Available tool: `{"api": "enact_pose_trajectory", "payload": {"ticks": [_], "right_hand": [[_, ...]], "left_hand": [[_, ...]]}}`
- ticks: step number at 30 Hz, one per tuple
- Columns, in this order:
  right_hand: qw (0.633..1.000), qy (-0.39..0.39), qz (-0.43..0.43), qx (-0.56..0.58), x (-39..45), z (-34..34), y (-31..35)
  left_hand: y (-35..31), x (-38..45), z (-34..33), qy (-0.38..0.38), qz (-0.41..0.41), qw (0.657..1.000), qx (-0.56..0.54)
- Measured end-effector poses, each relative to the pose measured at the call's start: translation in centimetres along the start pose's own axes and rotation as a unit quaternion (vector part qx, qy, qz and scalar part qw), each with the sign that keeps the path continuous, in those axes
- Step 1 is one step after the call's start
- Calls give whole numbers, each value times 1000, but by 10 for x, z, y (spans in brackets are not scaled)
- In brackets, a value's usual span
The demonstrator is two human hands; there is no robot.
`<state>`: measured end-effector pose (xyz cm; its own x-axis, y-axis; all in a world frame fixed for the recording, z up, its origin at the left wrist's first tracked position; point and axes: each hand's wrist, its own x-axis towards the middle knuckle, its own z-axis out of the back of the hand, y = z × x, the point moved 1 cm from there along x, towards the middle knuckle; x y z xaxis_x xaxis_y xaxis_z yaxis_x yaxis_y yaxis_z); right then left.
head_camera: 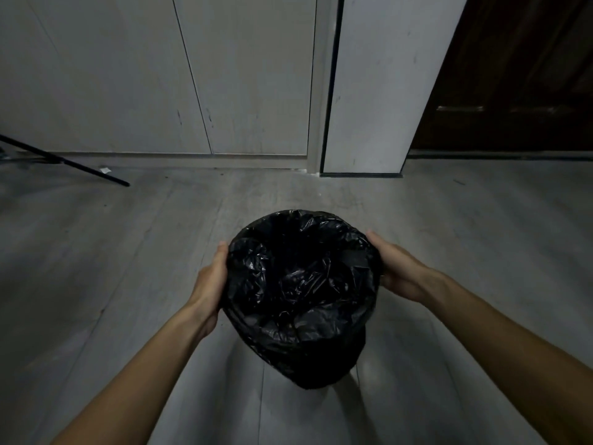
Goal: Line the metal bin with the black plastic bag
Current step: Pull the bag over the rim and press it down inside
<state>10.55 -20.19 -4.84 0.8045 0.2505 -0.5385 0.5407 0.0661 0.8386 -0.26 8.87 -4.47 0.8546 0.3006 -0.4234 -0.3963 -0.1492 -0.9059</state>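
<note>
The black plastic bag sits crumpled inside a round bin and is folded out over its rim, so that the bin's metal is entirely hidden under plastic. The lower side of the bin shows only as a dark shape below the rim. My left hand presses against the left side of the rim over the bag. My right hand holds the right side of the rim the same way. Both hands clasp the bagged rim from outside, with the fingers curled out of sight behind it.
The bin is over a grey wood-look floor. Pale wall panels and a white door edge stand behind. A dark wooden door is at the back right. A black tripod leg slants across the floor at the far left.
</note>
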Motion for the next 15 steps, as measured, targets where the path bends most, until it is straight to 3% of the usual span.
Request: {"api": "enact_pose_trajectory", "payload": {"ticks": [3,7,10,12,13,15], "right_hand": [[996,11,-10,86,11,-11,0],[999,-1,-13,42,17,-22,3],[991,-117,48,-46,14,-25,20],[930,-251,193,-188,5,-27,33],[867,-287,288,-288,-6,-32,38],[731,-228,437,-472,-35,-52,46]], "left_hand": [[4,3,1,29,2,999,-22],[9,5,3,54,25,997,-46],[12,0,4,39,35,998,-42],[10,-5,4,-36,11,999,-33],[8,-6,5,-77,-14,996,-31],[1,-7,5,-110,-64,992,-17]]}}
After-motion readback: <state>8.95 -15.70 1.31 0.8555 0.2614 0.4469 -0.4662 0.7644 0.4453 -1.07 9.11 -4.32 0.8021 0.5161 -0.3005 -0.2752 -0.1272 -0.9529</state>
